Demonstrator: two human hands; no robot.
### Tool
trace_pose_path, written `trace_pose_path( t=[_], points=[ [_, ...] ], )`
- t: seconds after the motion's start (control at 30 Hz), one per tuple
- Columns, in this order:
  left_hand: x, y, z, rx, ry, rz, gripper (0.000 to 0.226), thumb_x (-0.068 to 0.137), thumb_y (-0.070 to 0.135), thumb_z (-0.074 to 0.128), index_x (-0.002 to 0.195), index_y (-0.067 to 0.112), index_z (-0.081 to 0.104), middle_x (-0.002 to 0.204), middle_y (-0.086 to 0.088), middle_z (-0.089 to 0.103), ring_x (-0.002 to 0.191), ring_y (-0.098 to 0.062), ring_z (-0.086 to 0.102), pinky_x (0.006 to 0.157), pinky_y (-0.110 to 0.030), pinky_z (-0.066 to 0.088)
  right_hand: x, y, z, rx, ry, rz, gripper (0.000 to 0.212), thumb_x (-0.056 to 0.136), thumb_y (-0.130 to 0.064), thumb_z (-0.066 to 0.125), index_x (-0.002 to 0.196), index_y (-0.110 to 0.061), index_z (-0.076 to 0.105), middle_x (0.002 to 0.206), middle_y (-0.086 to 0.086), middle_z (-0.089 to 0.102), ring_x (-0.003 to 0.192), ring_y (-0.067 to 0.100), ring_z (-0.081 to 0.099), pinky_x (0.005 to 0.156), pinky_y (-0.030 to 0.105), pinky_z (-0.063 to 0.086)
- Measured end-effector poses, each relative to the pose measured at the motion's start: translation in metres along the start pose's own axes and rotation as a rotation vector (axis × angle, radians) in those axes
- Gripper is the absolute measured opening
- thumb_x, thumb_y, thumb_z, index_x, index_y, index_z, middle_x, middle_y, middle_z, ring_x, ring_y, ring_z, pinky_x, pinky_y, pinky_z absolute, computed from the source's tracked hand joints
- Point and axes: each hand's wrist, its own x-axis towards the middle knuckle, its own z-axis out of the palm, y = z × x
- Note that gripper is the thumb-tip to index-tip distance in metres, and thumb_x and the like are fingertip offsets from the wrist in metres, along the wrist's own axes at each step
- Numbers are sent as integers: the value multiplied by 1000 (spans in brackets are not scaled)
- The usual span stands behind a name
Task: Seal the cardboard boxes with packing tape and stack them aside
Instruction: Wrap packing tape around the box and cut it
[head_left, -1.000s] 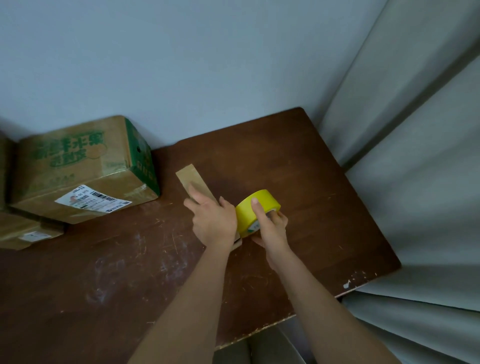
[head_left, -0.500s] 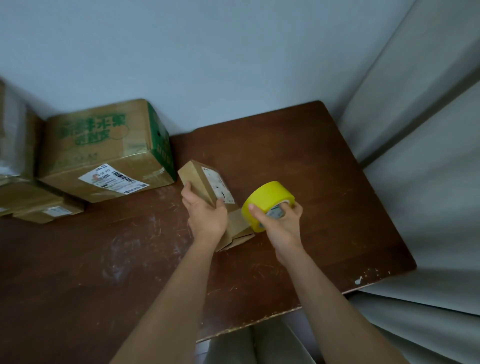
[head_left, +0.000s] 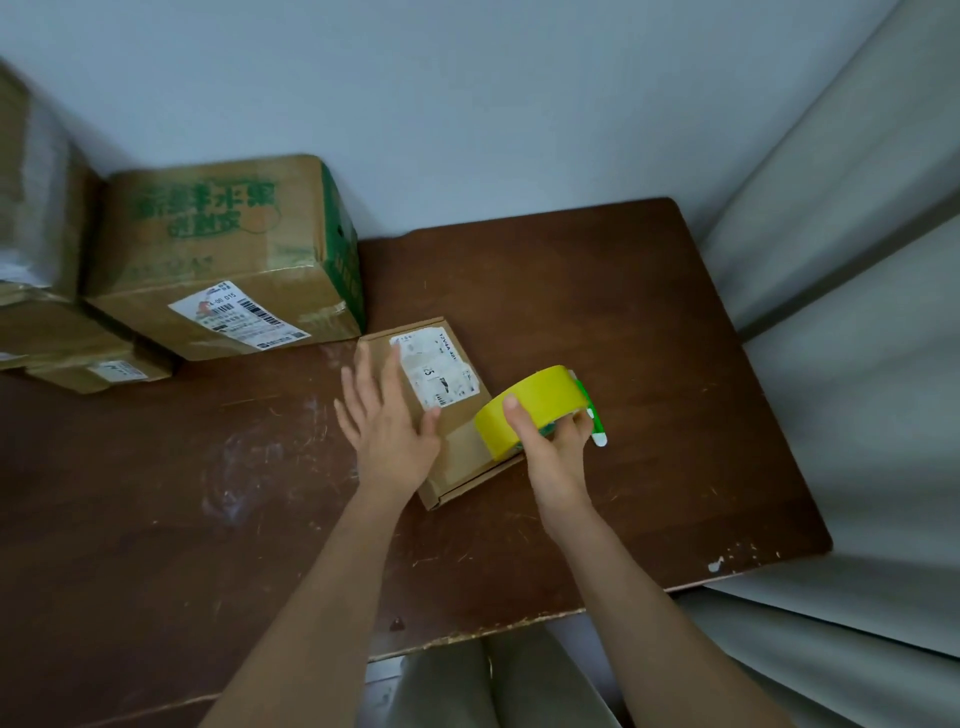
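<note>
— While the left hand (head_left: 388, 421) lies flat on the small box (head_left: 447, 415), what are its fingers doing?
— Straight and spread, pressing the lid; nothing is curled round anything; the thumb reaches toward the white label (head_left: 436, 373) on the lid.
— And where does that box sit?
— Flat on the brown table (head_left: 649, 332), near the middle, just beside the corner of the big box (head_left: 223, 260); whether the two touch I cannot tell; a flap edge shows at its near end, where the lid does not look taped.
— The right hand (head_left: 556, 452)?
— Clamped on the tape (head_left: 535, 410); the thumb lies over the yellow outer face, and the other fingers curl round the far side of the roll; how far they go into the core I cannot tell.
— Where is the roll?
— Standing on edge at the near right corner of the small box, partly over its lid; a green and white strip (head_left: 592, 415) shows past the fingers on the right side; what it is I cannot tell.
— What else is on the table?
— The big box with green print and a barcode label stands at the back against the wall (head_left: 467, 104); further boxes (head_left: 62, 338) are stacked at the left edge, blurred; pale scuffs mark the wood, and a chipped spot shows at the near right corner; grey curtains (head_left: 857, 260) hang along the right side.
</note>
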Motion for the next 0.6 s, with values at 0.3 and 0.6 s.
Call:
trace_pose_path(
  t=[0.3, 0.6],
  points=[
    [10, -31, 0, -46, -324, 63, 69, 96, 21, 61, 153, 37, 25, 162, 17, 4, 148, -16, -23, 118, -55, -8, -9, 3, 9, -157, -64, -191, 40, 76, -33, 86, 104, -14, 65, 139, -1, 28, 107, -27, 39, 82, -5, 33],
    [11, -29, 0, -73, -317, 69, 70, 95, 15, 63, 153, 31, 28, 163, 12, 9, 148, -19, -22, 120, -50, -7, 6, -1, 3, -288, 118, -438, 44, 62, -56, 86, 77, -22, 62, 146, -2, 23, 137, 18, 33, 107, 29, 43]
  ],
)
